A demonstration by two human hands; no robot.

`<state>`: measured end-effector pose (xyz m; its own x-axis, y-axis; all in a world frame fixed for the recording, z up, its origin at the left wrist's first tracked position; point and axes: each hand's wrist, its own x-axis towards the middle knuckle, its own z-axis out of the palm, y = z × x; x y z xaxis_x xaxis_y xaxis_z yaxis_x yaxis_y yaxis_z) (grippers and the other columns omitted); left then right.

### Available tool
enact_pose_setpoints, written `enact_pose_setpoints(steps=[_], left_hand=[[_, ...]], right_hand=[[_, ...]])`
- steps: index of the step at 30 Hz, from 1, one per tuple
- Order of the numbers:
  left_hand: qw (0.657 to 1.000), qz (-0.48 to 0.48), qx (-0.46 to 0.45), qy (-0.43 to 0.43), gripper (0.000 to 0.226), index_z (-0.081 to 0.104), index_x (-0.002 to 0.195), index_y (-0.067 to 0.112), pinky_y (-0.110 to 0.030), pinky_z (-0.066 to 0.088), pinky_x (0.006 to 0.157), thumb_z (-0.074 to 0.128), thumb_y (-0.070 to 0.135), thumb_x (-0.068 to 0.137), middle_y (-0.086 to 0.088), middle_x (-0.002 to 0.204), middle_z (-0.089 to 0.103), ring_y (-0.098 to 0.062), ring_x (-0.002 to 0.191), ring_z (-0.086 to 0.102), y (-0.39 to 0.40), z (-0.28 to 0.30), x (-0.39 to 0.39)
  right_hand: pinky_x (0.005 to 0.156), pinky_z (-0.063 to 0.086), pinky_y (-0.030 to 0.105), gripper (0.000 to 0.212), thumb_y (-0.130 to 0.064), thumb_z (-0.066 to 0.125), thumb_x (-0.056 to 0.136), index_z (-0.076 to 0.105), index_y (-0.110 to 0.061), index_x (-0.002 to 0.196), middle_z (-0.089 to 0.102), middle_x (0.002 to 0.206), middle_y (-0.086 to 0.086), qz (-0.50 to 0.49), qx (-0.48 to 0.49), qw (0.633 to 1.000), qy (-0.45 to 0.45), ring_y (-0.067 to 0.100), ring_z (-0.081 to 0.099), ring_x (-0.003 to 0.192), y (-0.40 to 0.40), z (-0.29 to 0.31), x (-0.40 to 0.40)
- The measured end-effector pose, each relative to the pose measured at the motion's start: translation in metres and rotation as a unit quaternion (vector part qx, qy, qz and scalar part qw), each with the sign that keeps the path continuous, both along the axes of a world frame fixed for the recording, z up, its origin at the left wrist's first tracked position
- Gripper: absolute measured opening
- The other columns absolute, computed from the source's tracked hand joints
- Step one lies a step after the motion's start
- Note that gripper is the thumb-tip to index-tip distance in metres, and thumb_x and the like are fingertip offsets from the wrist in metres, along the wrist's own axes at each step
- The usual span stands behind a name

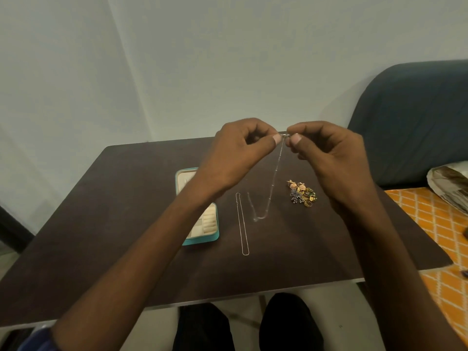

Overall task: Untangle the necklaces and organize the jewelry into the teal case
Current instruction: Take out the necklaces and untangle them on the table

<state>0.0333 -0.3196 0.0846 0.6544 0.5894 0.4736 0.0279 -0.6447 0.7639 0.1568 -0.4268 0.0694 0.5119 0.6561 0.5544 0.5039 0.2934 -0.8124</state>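
Both hands are up above the dark surface (131,224), each grip pinched tight on the top end of a thin beaded necklace (272,188). The left hand (235,158) and right hand (329,158) nearly meet at the fingertips, and the chain hangs down with its loop blurred just over the surface. The teal case (202,240) sits open, partly behind the left wrist. Right of the case lies a second, straightened chain (241,224), and further right a small jewelry pile (302,193).

We see both hands, left (235,153) and right (326,155), pinching a beaded necklace (272,188) above the desk (126,224).
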Motion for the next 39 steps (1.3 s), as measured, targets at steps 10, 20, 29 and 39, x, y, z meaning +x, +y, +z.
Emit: enact_pose_setpoints(steps=[10,20,29,39], left_hand=[[0.997,0.043,0.044,-0.035,0.006,0.067,0.082,0.025,-0.028,0.050,0.063,0.063,0.028,0.079,0.007,0.075,0.066,-0.003,0.067,0.056,-0.006,-0.006,0.006],[0.967,0.049,0.249,-0.024,0.018,0.073,0.101,0.017,-0.011,0.041,0.069,0.065,0.023,0.086,0.003,0.089,0.071,0.001,0.076,0.055,-0.004,0.009,0.003],[0.968,0.064,0.244,-0.010,0.012,0.071,0.091,0.017,-0.006,0.036,0.067,0.061,0.023,0.087,0.010,0.083,0.064,0.003,0.072,0.051,-0.004,0.003,0.005],[0.984,0.044,0.166,0.053,0.013,0.072,0.093,0.020,-0.015,0.042,0.067,0.063,0.027,0.088,0.013,0.082,0.065,0.006,0.071,0.053,-0.004,-0.005,0.004]], right_hand=[[0.069,0.051,0.018,0.014,-0.012,0.064,0.087,0.069,-0.011,0.099,0.070,0.088,0.000,-0.015,0.007,1.000,0.022,0.008,0.064,0.078,0.002,-0.003,-0.001],[0.069,0.050,0.014,0.012,-0.014,0.064,0.087,0.071,-0.015,0.097,0.069,0.085,-0.008,-0.076,0.009,0.997,-0.026,0.006,0.065,0.077,0.001,-0.004,-0.006],[0.072,0.053,0.018,0.014,-0.019,0.064,0.087,0.072,-0.016,0.099,0.071,0.087,-0.007,-0.079,-0.017,0.996,-0.045,0.006,0.066,0.080,0.001,-0.006,-0.008],[0.071,0.046,0.007,0.010,-0.019,0.062,0.089,0.065,-0.027,0.094,0.062,0.084,-0.023,-0.098,-0.003,0.990,-0.104,-0.004,0.062,0.083,0.003,-0.004,-0.009]])
